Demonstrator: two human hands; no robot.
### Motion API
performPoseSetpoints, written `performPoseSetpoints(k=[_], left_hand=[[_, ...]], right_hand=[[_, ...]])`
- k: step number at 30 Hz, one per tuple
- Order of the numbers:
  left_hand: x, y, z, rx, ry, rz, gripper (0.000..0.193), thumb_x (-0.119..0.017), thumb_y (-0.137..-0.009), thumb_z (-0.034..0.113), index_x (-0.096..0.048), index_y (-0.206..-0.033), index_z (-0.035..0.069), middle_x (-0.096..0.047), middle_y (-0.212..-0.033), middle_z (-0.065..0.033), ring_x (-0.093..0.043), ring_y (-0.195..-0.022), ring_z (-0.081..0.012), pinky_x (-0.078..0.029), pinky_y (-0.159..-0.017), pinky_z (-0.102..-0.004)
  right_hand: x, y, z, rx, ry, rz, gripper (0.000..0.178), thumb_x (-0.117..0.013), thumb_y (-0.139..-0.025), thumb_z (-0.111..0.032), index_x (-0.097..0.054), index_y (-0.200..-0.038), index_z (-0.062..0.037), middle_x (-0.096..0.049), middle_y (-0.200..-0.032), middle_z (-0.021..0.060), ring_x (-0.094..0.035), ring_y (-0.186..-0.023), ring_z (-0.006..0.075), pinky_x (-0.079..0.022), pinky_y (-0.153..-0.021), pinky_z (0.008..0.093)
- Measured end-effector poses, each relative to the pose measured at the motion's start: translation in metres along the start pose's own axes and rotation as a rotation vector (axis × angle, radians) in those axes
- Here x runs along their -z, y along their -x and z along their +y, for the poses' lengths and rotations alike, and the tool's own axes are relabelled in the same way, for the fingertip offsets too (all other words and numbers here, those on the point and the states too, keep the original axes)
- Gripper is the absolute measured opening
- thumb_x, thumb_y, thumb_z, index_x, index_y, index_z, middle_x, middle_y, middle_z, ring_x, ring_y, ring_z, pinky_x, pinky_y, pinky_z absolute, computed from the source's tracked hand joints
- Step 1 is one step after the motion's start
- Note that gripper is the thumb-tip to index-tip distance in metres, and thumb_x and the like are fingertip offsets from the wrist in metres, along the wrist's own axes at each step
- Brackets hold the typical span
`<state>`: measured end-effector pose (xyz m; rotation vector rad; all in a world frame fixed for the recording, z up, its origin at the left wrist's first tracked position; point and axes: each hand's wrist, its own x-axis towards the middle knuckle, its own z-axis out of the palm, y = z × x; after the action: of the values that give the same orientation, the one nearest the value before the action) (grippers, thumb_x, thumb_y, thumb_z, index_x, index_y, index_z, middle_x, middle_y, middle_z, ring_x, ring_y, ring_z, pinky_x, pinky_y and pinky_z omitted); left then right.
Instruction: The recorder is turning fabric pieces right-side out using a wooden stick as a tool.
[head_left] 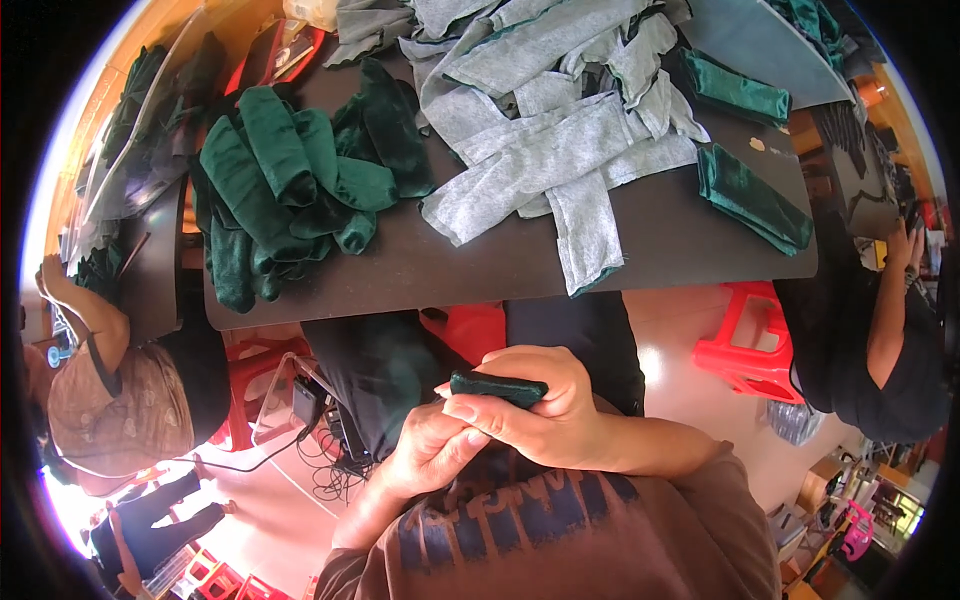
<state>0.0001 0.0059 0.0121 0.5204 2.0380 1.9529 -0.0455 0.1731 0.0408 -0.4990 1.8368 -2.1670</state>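
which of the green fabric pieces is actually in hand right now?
The small rolled dark green piece, pinched between the right hand and left hand above the lap. All the other green pieces lie on the dark table.

Bare table (680, 235) shows only along its lower edge at centre right. Rolled green cloth (290, 185) fills its left part, grey strips (560, 130) its upper centre. Red stool (750, 345) stands lower right, cables (320, 465) lower left.
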Motion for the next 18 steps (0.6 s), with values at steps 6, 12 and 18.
performPoseSetpoints(k=[6,12,18], left_hand=[[-0.002,0.010,-0.006,0.081,0.216,-0.005,0.011,-0.053,-0.086,0.008,-0.058,-0.090,-0.001,-0.059,-0.073,-0.0079,-0.054,-0.066,-0.0159,-0.042,-0.061,-0.0263],[0.000,0.006,-0.001,0.099,0.090,0.001,0.013,-0.053,-0.086,0.010,-0.059,-0.089,-0.002,-0.061,-0.079,-0.0107,-0.058,-0.072,-0.0209,-0.044,-0.066,-0.0283],[0.003,-0.001,0.012,0.147,0.097,-0.062,0.026,-0.048,-0.089,0.020,-0.058,-0.090,-0.005,-0.060,-0.089,-0.0157,-0.058,-0.083,-0.0259,-0.044,-0.073,-0.0304]], right_hand=[[-0.004,-0.003,0.000,-0.019,-0.057,-0.001,0.012,-0.065,-0.076,-0.006,-0.065,-0.086,0.0021,-0.065,-0.080,0.0124,-0.064,-0.070,0.0173,-0.048,-0.060,0.0236],[0.004,-0.003,-0.004,-0.011,0.004,-0.010,0.016,-0.066,-0.075,-0.007,-0.064,-0.087,0.0030,-0.064,-0.077,0.0116,-0.062,-0.068,0.0144,-0.046,-0.059,0.0227],[0.013,0.000,-0.004,0.143,0.042,0.043,0.031,-0.062,-0.080,-0.017,-0.059,-0.102,0.0045,-0.063,-0.084,0.0112,-0.060,-0.070,0.0142,-0.046,-0.063,0.0232]])
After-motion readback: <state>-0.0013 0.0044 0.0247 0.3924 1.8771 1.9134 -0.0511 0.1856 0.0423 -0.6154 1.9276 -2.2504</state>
